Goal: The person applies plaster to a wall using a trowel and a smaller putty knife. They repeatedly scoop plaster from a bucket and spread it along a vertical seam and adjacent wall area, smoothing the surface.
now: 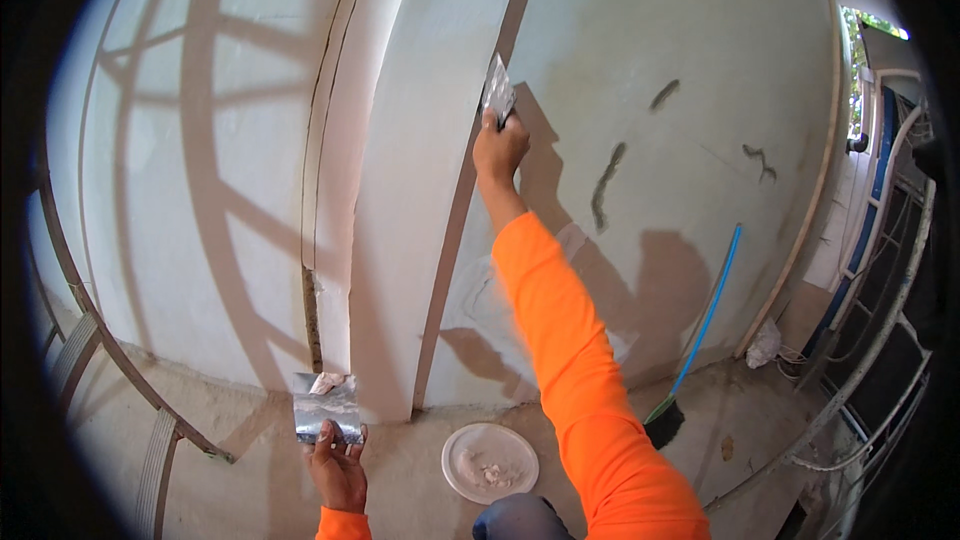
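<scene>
My right hand (502,152) reaches up and forward, closed round a putty knife (497,88) whose metal blade points upward at the brown vertical strip (462,200) on the wall. Whether the blade touches the wall I cannot tell. Low on the left, my left hand (338,470) grips a wide metal scraper (328,410), thumb on its face. A dab of pale putty (328,381) sits along the scraper's far edge. Between my arms on the floor stands a round white tub or lid (452,478) with whitish putty in it.
A blue-handled broom (708,310) leans on the grey-green wall (730,30), which bears several dark gouges. Metal scaffold frames (120,365) curve in at the left, others (905,290) at the right. A crumpled plastic bag (763,344) lies by the right corner.
</scene>
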Available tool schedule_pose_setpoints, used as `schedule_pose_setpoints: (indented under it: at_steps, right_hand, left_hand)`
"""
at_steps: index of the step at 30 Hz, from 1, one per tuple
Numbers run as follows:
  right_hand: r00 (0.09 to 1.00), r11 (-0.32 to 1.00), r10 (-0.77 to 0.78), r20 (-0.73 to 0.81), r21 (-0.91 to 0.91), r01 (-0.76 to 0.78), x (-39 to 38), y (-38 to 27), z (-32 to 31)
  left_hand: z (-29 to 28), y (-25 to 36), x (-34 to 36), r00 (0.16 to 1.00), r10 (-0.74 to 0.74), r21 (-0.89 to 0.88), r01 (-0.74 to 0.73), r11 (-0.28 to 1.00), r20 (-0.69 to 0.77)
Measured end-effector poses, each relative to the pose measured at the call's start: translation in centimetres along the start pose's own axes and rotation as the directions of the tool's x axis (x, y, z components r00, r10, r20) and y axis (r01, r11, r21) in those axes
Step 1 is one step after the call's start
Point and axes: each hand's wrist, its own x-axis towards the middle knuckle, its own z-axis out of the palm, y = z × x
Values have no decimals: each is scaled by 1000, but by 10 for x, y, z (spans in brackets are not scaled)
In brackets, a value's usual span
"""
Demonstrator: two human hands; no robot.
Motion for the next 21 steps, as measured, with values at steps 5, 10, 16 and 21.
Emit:
schedule_pose_setpoints:
  at_steps: [5,10,16,21]
  right_hand:
    - [997,994,-71,5,-84,71,88,-44,-1]
    - [994,968,-84,-74,229,99,90,-57,-51]
    - [625,423,451,637,464,-779,-132,-23,-119]
    - [-181,49,-60,982,-178,-983,-275,16,-140]
  left_hand:
    - [8,6,-7,1000,22,36,-23,999,12]
    - [13,15,-9,992,-57,25,55,998,109]
    - [10,4,-11,900,-363,-112,397,911,240]
    - [13,-6,-18,829,-482,-110,527,843,283]
